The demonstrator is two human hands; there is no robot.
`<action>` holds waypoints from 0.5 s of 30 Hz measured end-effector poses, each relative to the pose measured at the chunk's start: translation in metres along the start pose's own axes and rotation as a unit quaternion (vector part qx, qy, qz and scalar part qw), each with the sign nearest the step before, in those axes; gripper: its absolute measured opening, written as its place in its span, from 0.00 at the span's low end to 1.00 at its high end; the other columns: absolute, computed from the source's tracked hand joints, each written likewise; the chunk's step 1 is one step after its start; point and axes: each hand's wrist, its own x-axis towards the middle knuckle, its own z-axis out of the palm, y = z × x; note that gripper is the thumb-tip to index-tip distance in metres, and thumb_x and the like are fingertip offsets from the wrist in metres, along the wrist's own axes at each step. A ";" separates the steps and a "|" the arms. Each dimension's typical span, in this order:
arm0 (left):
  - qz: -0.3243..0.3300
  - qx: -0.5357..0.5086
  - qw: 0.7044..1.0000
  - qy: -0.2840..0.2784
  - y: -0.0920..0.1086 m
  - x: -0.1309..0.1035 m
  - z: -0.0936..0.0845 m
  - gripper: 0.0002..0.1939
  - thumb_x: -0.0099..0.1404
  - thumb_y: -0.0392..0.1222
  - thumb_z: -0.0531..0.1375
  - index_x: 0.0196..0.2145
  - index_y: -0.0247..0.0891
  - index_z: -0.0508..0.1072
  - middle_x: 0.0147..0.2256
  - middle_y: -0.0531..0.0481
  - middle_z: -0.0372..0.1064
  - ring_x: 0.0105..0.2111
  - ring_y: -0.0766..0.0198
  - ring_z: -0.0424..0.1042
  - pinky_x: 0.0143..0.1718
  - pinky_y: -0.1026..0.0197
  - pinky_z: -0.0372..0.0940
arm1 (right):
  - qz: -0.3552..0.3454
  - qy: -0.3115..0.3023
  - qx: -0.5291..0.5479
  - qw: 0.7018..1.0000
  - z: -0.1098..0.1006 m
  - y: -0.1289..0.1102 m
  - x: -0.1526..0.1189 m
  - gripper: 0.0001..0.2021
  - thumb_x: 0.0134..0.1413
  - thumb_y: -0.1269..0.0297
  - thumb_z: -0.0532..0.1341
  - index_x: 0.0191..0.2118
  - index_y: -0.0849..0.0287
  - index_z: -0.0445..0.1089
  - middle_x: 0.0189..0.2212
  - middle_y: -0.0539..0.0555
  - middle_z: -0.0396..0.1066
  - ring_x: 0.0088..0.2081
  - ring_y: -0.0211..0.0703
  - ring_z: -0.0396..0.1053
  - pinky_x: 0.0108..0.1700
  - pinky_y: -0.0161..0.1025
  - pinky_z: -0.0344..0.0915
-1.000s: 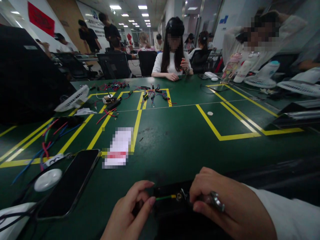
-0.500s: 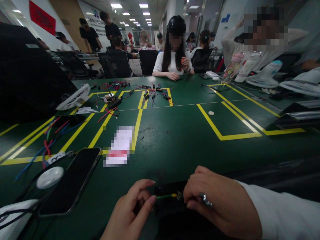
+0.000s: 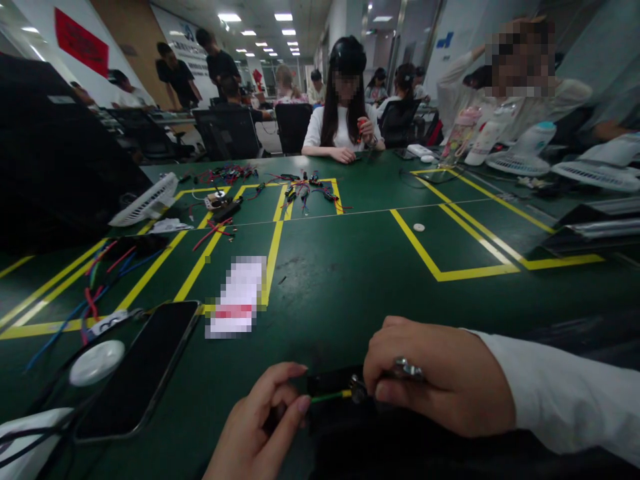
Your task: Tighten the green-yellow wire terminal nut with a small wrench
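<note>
My left hand [image 3: 265, 423] pinches the end of a short green-and-yellow wire [image 3: 330, 396] between thumb and forefinger. The wire runs rightward to a small shiny metal piece [image 3: 357, 389] beside my right fingertips. My right hand [image 3: 440, 377] is closed, knuckles up, around a metal tool [image 3: 409, 368], part of which shows between the fingers. Most of that tool is hidden, so its exact kind cannot be made out. Just behind the wire lies a dark, flat object [image 3: 333, 380] on the green table.
To the left lie a black phone [image 3: 140, 367], a white round disc [image 3: 97, 363] and loose coloured wires [image 3: 95, 293]. A paper slip [image 3: 237, 297] sits ahead. Wire bundles [image 3: 305, 190] lie farther back. A person [image 3: 345, 100] sits opposite; small fans [image 3: 520, 157] stand at right.
My right hand has tilted and risen slightly, with more of the metal tool showing. My left hand keeps its pinch on the wire almost unmoved. The camera view has shifted a little.
</note>
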 end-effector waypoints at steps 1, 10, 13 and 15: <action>0.000 0.000 1.000 -0.001 0.000 0.000 0.000 0.11 0.71 0.46 0.56 0.50 0.47 0.67 0.24 0.61 0.69 0.25 0.65 0.70 0.29 0.66 0.63 | 0.016 0.024 0.007 1.000 0.002 0.000 -0.004 0.05 0.65 0.69 0.57 0.39 0.59 0.71 0.34 0.52 0.74 0.36 0.43 0.68 0.42 0.42 0.61; -0.018 -0.010 1.000 -0.013 0.003 0.000 -0.001 0.11 0.71 0.47 0.56 0.49 0.45 0.68 0.24 0.60 0.69 0.25 0.65 0.69 0.29 0.66 0.61 | 0.087 0.135 0.011 0.987 0.017 -0.007 -0.034 0.05 0.66 0.68 0.56 0.38 0.55 0.68 0.32 0.50 0.69 0.34 0.44 0.66 0.37 0.40 0.61; -0.014 -0.012 1.000 -0.004 0.005 0.000 -0.001 0.11 0.71 0.47 0.56 0.49 0.44 0.69 0.24 0.59 0.69 0.25 0.64 0.70 0.29 0.65 0.62 | 0.114 0.150 0.017 0.982 0.022 -0.012 -0.053 0.05 0.68 0.65 0.55 0.38 0.53 0.67 0.32 0.51 0.69 0.34 0.45 0.68 0.35 0.40 0.63; -0.015 -0.010 1.000 0.003 0.007 0.001 -0.002 0.11 0.71 0.46 0.56 0.48 0.44 0.69 0.24 0.59 0.69 0.26 0.64 0.70 0.30 0.65 0.63 | 0.131 0.151 0.032 0.979 0.028 -0.013 -0.066 0.08 0.69 0.60 0.54 0.38 0.52 0.67 0.33 0.52 0.69 0.34 0.46 0.67 0.35 0.42 0.64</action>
